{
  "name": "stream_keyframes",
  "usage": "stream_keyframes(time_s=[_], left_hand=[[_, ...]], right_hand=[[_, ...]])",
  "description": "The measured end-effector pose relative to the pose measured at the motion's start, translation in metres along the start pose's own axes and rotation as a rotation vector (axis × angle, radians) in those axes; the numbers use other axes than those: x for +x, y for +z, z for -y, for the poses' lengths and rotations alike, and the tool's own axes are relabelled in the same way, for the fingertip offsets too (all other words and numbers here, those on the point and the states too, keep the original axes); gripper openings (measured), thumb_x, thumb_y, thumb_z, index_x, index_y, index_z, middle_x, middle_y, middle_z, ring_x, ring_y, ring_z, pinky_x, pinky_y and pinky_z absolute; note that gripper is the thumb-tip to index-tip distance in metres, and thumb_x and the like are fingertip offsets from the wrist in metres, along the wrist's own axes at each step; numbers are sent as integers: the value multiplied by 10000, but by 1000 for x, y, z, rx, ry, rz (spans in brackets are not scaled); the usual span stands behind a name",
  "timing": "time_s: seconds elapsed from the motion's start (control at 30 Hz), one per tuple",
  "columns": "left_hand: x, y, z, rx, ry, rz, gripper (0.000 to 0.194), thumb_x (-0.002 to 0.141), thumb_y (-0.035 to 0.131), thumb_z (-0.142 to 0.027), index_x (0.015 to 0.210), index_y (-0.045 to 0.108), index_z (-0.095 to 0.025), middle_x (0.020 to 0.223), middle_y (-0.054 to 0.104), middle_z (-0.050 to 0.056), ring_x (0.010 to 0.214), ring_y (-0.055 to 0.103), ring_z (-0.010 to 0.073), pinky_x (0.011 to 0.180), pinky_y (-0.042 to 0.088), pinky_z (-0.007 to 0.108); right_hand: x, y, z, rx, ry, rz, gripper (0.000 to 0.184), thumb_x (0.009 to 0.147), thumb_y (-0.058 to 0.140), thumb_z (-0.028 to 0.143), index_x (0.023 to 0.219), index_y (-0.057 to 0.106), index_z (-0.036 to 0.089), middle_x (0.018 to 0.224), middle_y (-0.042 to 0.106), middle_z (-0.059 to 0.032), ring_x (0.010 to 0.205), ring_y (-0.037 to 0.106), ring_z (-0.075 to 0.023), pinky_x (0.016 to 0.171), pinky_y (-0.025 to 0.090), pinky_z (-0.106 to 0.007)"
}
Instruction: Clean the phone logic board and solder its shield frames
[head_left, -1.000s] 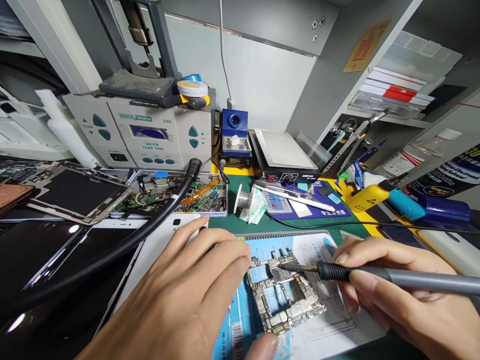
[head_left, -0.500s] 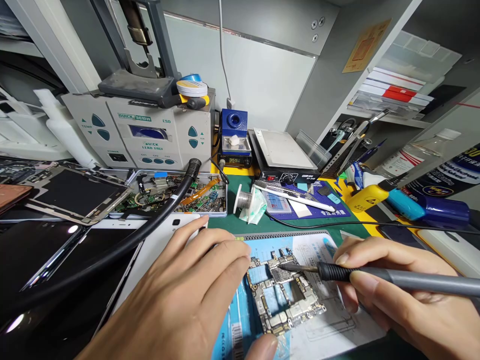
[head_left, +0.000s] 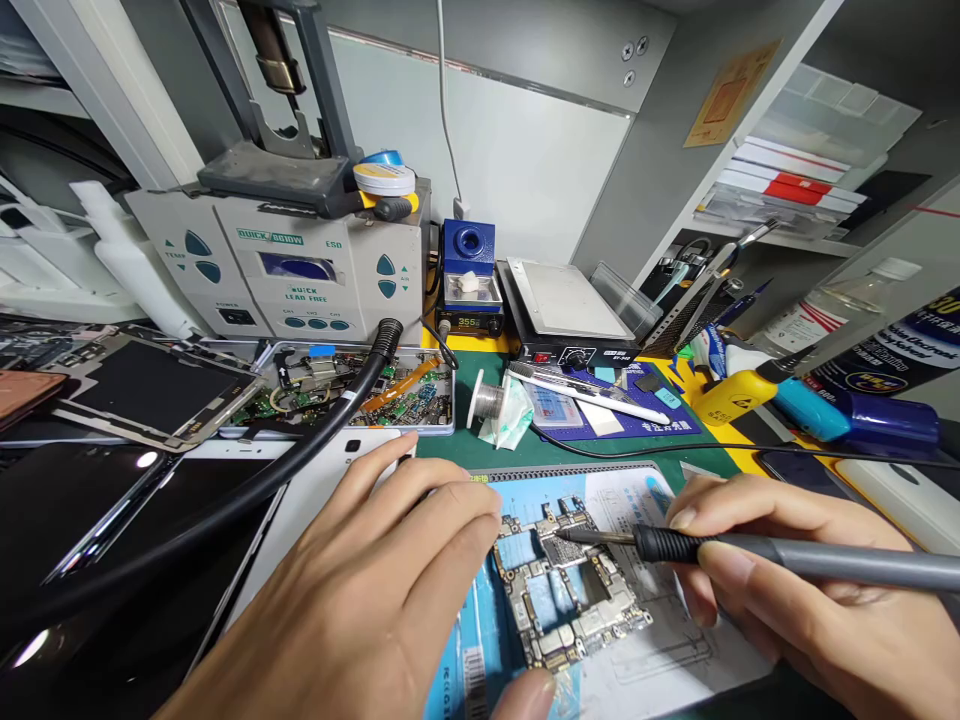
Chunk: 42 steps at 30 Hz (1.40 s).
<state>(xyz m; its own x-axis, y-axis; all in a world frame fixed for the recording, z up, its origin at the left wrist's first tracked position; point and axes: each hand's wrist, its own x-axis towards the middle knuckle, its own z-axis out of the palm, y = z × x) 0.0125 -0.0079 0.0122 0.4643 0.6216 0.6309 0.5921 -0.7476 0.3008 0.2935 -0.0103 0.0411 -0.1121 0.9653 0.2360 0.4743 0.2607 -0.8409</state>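
Observation:
In my right hand (head_left: 787, 575) is a soldering iron (head_left: 675, 546), held like a pen with fingers closed round its black ribbed grip. Its pointed tip rests at or just over the upper middle of a bare phone circuit board (head_left: 600, 628); whether it touches, I cannot tell. The board lies flat on a blue and white printed sheet (head_left: 652, 660). My left hand (head_left: 367, 590) lies over the sheet's left side, fingers stretched out. Its index fingertip reaches the board's upper left edge, and the thumb is by the lower edge. Whether they press on it is unclear.
A thick black hose (head_left: 330, 420) arches across the left, down from a hot air station (head_left: 285, 280). A solder spool (head_left: 489, 400), a brush (head_left: 592, 390) and a tray of boards (head_left: 442, 415) lie behind. Black-screened devices (head_left: 135, 520) lie left, bottles (head_left: 739, 400) right.

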Motion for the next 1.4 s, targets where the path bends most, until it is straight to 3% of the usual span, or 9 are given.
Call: stream_keyframes(time_s=[0.23, 0.67, 0.97, 1.17, 1.4], left_hand=[[1, 2, 2, 10, 2, -6, 297, 782, 649, -276, 1074, 636, -226, 1128, 745, -20, 1077, 671, 217, 1197, 335, 398], [2, 3, 3, 20, 3, -20, 291, 765, 663, -273, 1050, 642, -217, 1127, 735, -25, 1087, 671, 208, 1230, 302, 372], [-1, 1, 1, 30, 0, -26, 288, 760, 659, -269, 1044, 650, -224, 1090, 747, -17, 1033, 695, 226, 1151, 434, 439], [-2, 2, 1, 43, 16, -30, 313, 775, 657, -290, 1079, 649, -218, 1111, 745, -8, 1051, 691, 234, 1146, 428, 434], [-2, 4, 2, 28, 14, -22, 293, 782, 661, -288, 1068, 653, -225, 1108, 743, -24, 1035, 695, 226, 1155, 413, 434]], right_hand=[[-1, -1, -6, 29, 62, 2, 57, 836, 777, 400, 790, 789, 368, 526, 730, 10, 401, 663, -209, 296, 436, -217], [-5, -2, -7, 6, 21, -13, 85, 842, 776, 377, 760, 781, 356, 558, 742, 7, 397, 670, -205, 319, 478, -224], [-2, 1, -2, 6, 6, -19, 144, 846, 770, 387, 717, 773, 322, 494, 701, 1, 385, 639, -191, 330, 468, -219], [-2, 1, -2, 21, 32, -33, 146, 822, 778, 399, 714, 781, 300, 494, 705, -25, 386, 646, -228, 299, 459, -253], [-4, 0, -6, 25, 3, -14, 105, 853, 769, 373, 756, 771, 332, 520, 706, 11, 396, 646, -188, 333, 463, -214]])
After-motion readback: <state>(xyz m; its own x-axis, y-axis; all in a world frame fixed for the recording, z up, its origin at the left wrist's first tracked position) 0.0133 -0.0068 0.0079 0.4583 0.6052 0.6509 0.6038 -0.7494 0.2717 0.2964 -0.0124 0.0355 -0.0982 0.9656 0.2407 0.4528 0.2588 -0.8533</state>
